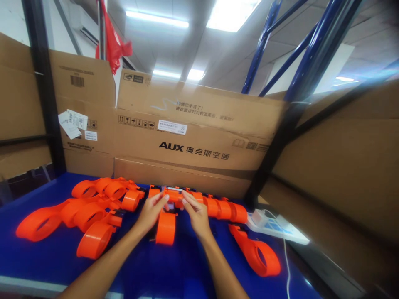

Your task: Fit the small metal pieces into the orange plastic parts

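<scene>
- The left hand (151,211) and right hand (193,212) meet near the far edge of the blue worktop (46,265), towards its middle; both forearms reach in from the near edge
- Between them sits an orange part (173,194), small and blocky, with a dark strip on its top; the left fingertips press on its left end and the right fingertips on its right end, so both hands are closed on it in a pinch; it is at the fingertips, just beyond the knuckles, and whether it rests on the pieces under it I cannot tell
- Just below the hands an orange roll (166,228) lies on the worktop between the two wrists, close to both
- Left of the left hand a heap of orange dispensers (84,209) spreads towards the left edge, ring ends pointing outward; the nearest one lies just beside the left wrist
- Right of the right hand a row of orange pieces (222,208) runs along the far edge; a single dispenser (257,251) lies nearer, right of the right forearm
- At the far right corner a white power strip (274,227) rests with its cord trailing towards the near edge
- Cardboard boxes (193,137) stand behind the far edge
</scene>
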Action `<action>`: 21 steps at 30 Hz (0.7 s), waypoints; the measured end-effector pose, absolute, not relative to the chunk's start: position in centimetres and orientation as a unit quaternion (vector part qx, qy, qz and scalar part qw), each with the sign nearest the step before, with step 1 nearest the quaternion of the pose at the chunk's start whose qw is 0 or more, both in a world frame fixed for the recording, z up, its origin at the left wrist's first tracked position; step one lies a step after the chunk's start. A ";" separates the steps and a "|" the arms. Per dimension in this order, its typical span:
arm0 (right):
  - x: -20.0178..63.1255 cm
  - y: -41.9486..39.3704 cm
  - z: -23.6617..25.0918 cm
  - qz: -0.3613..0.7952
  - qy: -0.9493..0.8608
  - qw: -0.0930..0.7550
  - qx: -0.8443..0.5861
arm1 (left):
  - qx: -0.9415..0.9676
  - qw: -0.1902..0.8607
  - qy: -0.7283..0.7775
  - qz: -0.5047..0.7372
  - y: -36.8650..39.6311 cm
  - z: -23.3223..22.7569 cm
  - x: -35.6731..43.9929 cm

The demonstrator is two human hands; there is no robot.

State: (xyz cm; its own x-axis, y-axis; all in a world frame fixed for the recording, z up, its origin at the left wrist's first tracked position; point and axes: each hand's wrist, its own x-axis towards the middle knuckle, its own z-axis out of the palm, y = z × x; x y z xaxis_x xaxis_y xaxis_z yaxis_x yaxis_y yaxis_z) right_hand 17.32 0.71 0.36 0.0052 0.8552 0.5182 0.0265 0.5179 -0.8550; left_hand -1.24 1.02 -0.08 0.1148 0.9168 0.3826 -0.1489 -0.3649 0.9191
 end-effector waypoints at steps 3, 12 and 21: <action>17.3 0.8 0.1 0.337 -0.634 0.603 -0.349 | 0.600 0.456 0.332 0.568 1.1 -0.2 -1.2; 17.0 0.8 0.1 0.334 -0.667 0.562 -0.356 | 0.520 0.499 0.327 0.611 1.3 0.8 -2.0; 15.2 -0.4 -0.3 0.149 -0.888 0.289 -0.325 | 0.355 0.534 0.321 0.697 3.0 0.3 -3.3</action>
